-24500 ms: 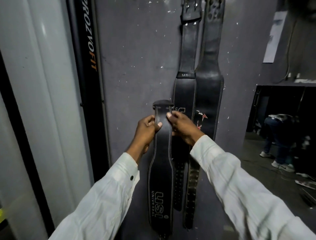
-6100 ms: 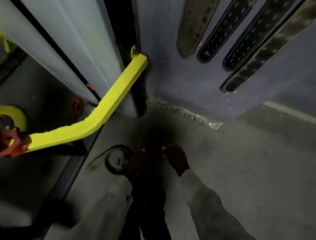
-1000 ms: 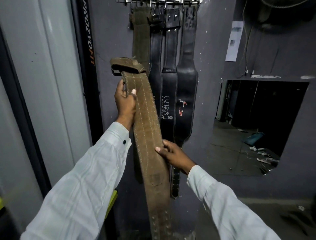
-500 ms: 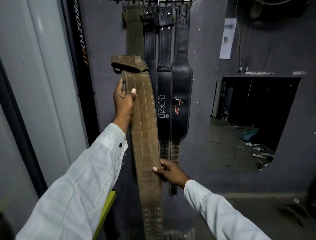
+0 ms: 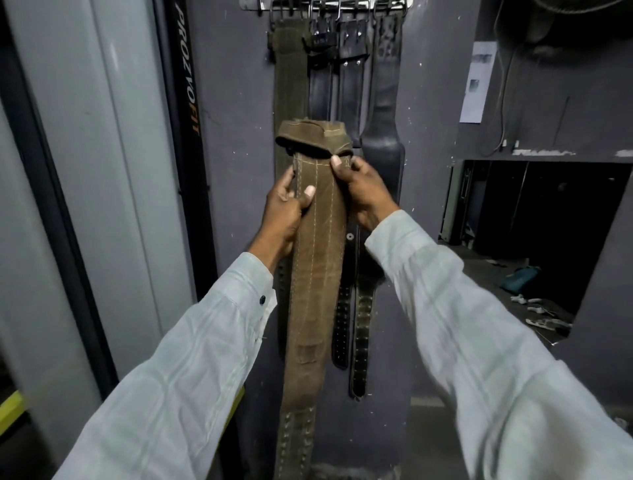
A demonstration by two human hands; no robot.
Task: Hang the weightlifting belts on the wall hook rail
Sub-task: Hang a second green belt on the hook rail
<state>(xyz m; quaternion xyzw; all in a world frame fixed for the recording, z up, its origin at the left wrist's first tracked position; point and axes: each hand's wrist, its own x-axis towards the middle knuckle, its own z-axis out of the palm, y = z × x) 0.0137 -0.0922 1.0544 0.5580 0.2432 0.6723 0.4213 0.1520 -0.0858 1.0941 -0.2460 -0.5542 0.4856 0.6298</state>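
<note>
At the top edge of the frame the metal hook rail (image 5: 322, 4) carries four belts side by side: an olive suede belt (image 5: 290, 72) on the left, two narrow black leather belts (image 5: 349, 85) in the middle and a wide black belt (image 5: 383, 137) on the right. Their perforated tails hang down the grey wall (image 5: 236, 102).

Half a second ago the right hand held the loose belt about halfway down its length. It has now come up to the top, level with the left hand, and the belt stands at the centre of the frame, in front of the hung ones.

The brown suede belt (image 5: 313, 274) is held upright, below the rail and not yet on a hook. Its top end is folded over into a loop, pale stitch lines run along its length, and rows of holes mark its lower end. The left hand (image 5: 286, 212) grips its left edge, thumb across the face. The right hand (image 5: 363, 192) has its fingers (image 5: 356, 169) curled round the right edge just under the fold.
</note>
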